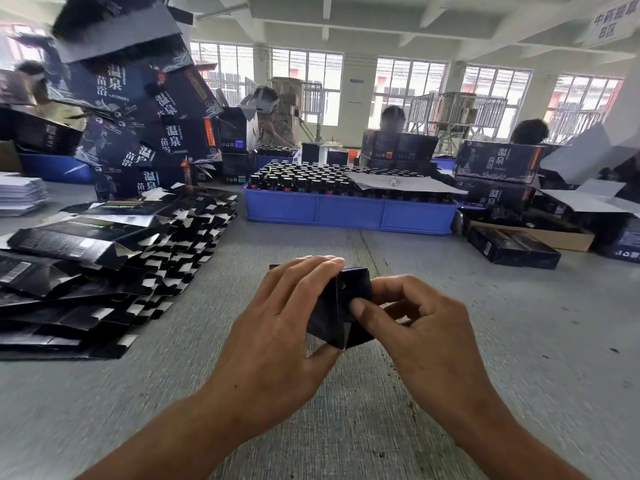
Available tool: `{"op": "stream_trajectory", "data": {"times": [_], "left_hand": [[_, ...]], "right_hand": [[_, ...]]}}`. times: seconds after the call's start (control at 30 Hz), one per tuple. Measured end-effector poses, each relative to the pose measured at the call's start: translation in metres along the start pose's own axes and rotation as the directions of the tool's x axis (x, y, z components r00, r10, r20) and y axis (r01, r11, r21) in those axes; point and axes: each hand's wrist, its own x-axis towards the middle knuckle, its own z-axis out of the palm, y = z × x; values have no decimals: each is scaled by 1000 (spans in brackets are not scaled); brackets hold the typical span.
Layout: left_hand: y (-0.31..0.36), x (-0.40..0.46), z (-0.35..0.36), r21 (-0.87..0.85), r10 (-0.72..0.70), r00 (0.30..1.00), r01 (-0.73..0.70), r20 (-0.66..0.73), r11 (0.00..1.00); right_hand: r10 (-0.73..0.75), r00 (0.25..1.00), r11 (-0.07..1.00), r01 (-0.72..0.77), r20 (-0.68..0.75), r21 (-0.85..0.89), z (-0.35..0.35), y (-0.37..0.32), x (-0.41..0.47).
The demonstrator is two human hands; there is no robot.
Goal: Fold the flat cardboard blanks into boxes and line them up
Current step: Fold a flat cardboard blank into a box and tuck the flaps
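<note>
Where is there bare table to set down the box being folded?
Bare grey table lies right of the hands, below the open carton, and between the box and blue crate. Left is crowded with flat blanks.

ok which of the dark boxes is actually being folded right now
The small dark box at the table's near centre, gripped by both the left hand and right hand; the other blanks lie flat, stacked left.
</note>
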Motion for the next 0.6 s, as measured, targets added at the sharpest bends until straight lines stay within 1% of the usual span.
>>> {"op": "stream_trajectory", "data": {"times": [0.13, 0.27, 0.37, 0.5, 0.53, 0.6], "left_hand": [[-1, 0, -2, -19, -7, 1000, 7, -10, 1000], [-2, 0, -1, -9, -7, 1000, 6, -20, 1000], [-3, 0, 0, 11, 38, 999, -38, -9, 999], [-5, -1, 5, 64, 120, 988, -127, 100, 990], [-5, 0, 5, 79, 119, 988, -127, 98, 989], [-7, 1, 3, 91, 74, 997, -77, 32, 993]], "right_hand": [[-6, 999, 999, 4, 50, 33, -2, 0, 1], [-8, 998, 999, 5, 66, 52, -1, 2, 0], [2, 995, 1000, -2, 99, 3, 2, 1, -2], [92, 987, 995, -86, 133, -50, 8, 3, -2], [125, 984, 992, -122, 124, -29, 8, 4, -1], [192, 976, 977, -199, 99, 72, 6, 5, 3]]}}
